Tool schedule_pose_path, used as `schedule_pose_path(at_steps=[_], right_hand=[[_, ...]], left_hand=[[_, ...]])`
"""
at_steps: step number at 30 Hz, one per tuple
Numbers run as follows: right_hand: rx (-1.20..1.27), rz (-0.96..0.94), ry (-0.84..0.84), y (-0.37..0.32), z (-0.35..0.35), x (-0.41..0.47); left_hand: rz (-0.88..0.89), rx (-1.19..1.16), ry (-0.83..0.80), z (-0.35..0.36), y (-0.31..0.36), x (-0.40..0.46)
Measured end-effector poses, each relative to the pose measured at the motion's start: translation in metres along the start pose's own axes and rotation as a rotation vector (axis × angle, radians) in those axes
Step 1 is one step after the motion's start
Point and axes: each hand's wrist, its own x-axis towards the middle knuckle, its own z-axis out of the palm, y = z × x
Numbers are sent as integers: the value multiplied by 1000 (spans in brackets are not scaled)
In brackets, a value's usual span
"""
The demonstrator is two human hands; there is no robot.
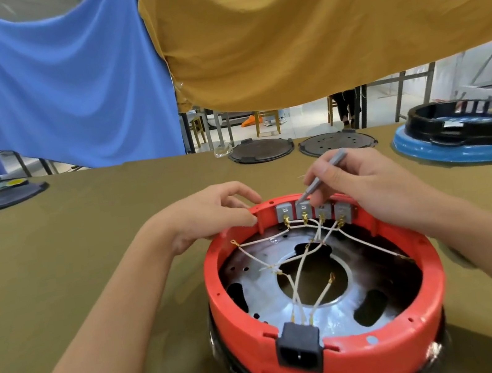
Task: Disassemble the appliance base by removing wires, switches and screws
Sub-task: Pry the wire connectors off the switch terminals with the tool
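Four switches (313, 209) sit along the far inner wall of the red base (333, 364) on the counter (88, 261). Left hand (210, 215) grips the rim; right hand (354, 181) pinches a slim tool (324, 175) at the second switch. Thin wires (299, 278) look fragile; pull by terminals.

Legible text: none | labels, brands, numbers, signs: none readable on any item | view: head camera

Crossing wires (298, 255) over the base (339, 362) interior; open tablecloth (72, 264) leftward
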Motion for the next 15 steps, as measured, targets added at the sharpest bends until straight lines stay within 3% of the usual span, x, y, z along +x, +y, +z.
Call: schedule_pose_path(at_steps=[5,15], right_hand=[[-42,-15,0,2,1,1],[-162,-78,-27,1,-8,2]], left_hand=[[-42,80,-58,1,2,-2],[176,199,77,17,7,3]])
